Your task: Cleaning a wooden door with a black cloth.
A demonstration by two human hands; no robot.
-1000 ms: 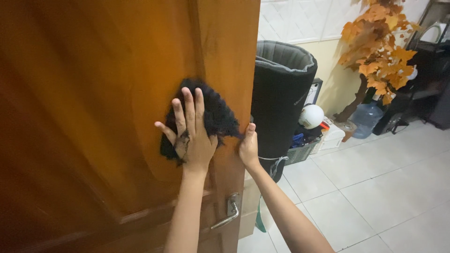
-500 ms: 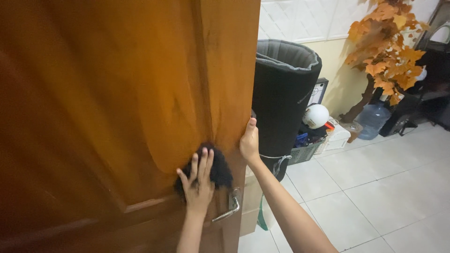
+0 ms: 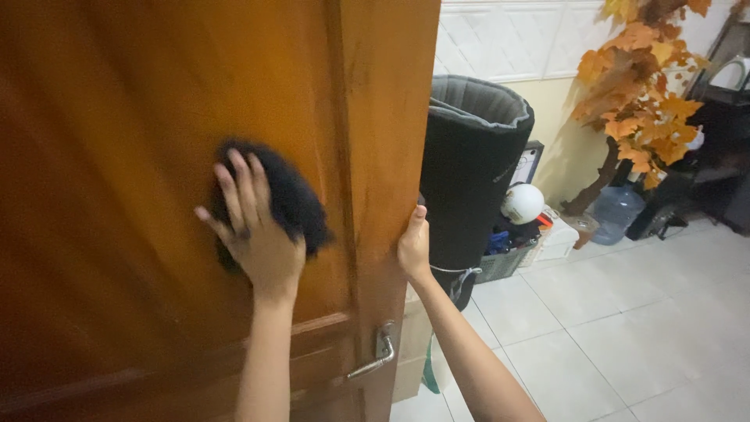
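Left hand (image 3: 254,234), fingers spread flat, presses a dark fuzzy cloth (image 3: 285,199) against the wooden door (image 3: 117,156); cloth shows beyond the fingertips. Half a second ago it sat low by the metal handle (image 3: 375,355); now higher, leftward, so wiping continues. Right hand (image 3: 414,246) grips the door's edge, fingers probably curled behind.
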